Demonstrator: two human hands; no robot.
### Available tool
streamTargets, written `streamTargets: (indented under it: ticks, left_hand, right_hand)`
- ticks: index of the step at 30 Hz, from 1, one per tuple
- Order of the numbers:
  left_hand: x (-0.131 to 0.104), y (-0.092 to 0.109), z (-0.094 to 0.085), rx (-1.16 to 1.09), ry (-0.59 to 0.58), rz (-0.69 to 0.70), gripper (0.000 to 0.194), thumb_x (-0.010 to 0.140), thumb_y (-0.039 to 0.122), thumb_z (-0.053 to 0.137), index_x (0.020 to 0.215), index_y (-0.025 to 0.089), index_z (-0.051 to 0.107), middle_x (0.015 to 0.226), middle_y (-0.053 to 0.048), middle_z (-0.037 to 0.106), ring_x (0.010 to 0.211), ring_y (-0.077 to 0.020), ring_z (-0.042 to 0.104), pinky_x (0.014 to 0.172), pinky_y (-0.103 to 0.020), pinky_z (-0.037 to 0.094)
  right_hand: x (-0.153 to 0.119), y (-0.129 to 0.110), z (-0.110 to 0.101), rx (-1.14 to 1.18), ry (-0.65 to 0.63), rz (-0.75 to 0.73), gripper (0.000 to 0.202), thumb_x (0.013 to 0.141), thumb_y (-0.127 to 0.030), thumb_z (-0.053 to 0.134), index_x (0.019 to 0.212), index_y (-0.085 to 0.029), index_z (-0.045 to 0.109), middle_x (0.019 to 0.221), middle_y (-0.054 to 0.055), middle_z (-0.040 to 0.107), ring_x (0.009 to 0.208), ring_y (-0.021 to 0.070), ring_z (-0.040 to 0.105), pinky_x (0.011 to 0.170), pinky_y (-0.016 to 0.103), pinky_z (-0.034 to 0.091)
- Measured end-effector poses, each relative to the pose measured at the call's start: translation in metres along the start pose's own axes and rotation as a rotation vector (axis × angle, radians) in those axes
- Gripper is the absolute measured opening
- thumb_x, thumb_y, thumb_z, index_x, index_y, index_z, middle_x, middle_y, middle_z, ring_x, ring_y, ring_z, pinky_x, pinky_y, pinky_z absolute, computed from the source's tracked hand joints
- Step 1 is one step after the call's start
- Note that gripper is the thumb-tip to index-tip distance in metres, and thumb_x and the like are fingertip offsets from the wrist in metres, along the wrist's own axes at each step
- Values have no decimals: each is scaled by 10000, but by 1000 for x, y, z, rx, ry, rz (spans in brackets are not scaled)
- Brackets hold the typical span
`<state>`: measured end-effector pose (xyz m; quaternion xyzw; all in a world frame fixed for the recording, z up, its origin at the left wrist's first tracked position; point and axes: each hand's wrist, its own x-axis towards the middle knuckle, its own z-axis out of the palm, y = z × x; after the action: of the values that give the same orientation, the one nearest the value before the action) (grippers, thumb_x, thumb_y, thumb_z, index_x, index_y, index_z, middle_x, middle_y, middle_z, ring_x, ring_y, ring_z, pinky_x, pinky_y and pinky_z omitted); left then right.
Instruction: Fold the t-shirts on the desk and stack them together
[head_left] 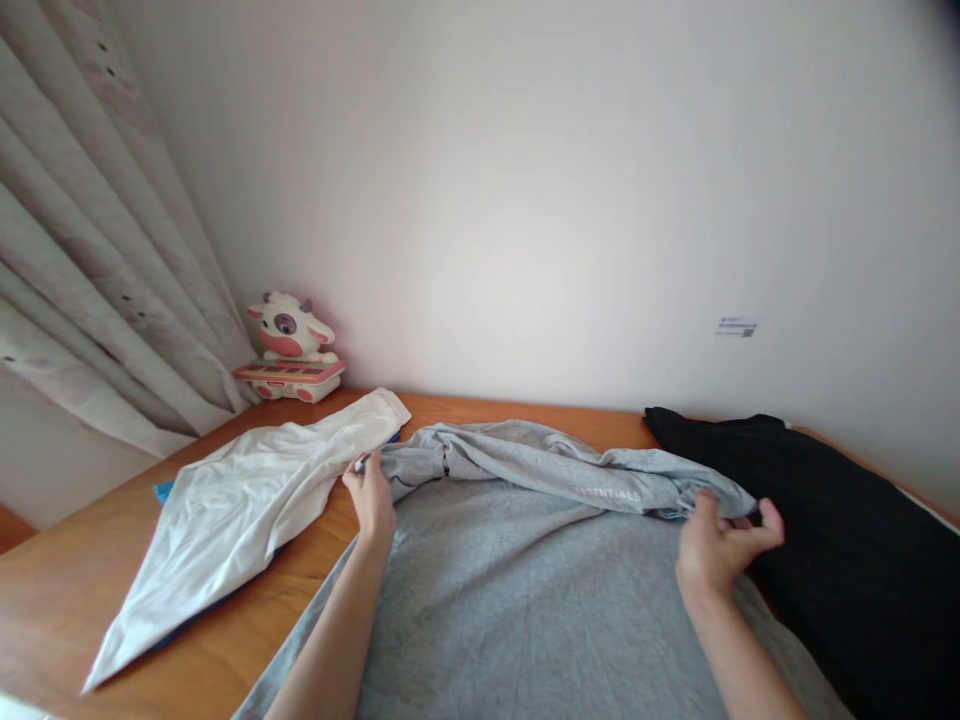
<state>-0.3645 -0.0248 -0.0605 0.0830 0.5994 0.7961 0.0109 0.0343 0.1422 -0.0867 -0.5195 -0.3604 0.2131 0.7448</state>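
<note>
Over table (pixel 71 580) | left hand (pixel 371 500), right hand (pixel 716 552) — pinching grey garment (pixel 525 580), grip part-hidden | black cloth (pixel 847 560) — cut off

Bare tabletop (pixel 247 620) L of grey shirt (pixel 555 590); black garment (pixel 847 530) blocks R.

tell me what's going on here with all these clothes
A person has both hands on a grey garment spread on a wooden table. The left hand and right hand grip opposite ends of its bunched far edge, where white lettering shows. A white garment lies to the left with something blue under it, and a black one to the right. A cow toy with a keyboard sits at the back left, by the curtain.
</note>
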Motion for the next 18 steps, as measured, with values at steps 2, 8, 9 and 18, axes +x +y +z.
streamTargets:
  ticks: [2,8,9,18]
  left_hand:
    - [-15,3,2,262,-84,251,538,766,216,741,1265,186,543,1384,-146,566,1371,-330,479,1156,-526,366]
    - [-54,4,9,752,-878,923,264,942,220,552,1189,248,641,1350,-103,655,1265,-297,587,1090,-488,441]
    - [-57,2,10,769,-980,910,289,947,251,566,1228,244,630,1297,-101,685,1210,-290,620,1053,-472,475]
    - [-60,-1,7,820,-1197,678,527,942,352,598,1441,213,501,1112,-70,718,1012,-246,702,918,-378,550]
  right_hand:
    - [-11,-15,3,-230,-18,-358,667,724,-381,757,1312,-197,500,1320,191,509,1292,380,487,1083,602,394]
    - [-25,-42,36,-694,-634,-929,169,937,-239,539,993,-228,698,1410,140,574,1263,371,551,1036,573,386]
    - [-23,-41,44,-697,-774,-908,199,947,-233,514,1023,-230,698,1384,137,599,1234,347,578,1027,537,405]
    - [-15,-22,121,-638,-1128,-576,256,636,-327,835,852,-251,721,808,79,699,769,288,681,679,365,470]
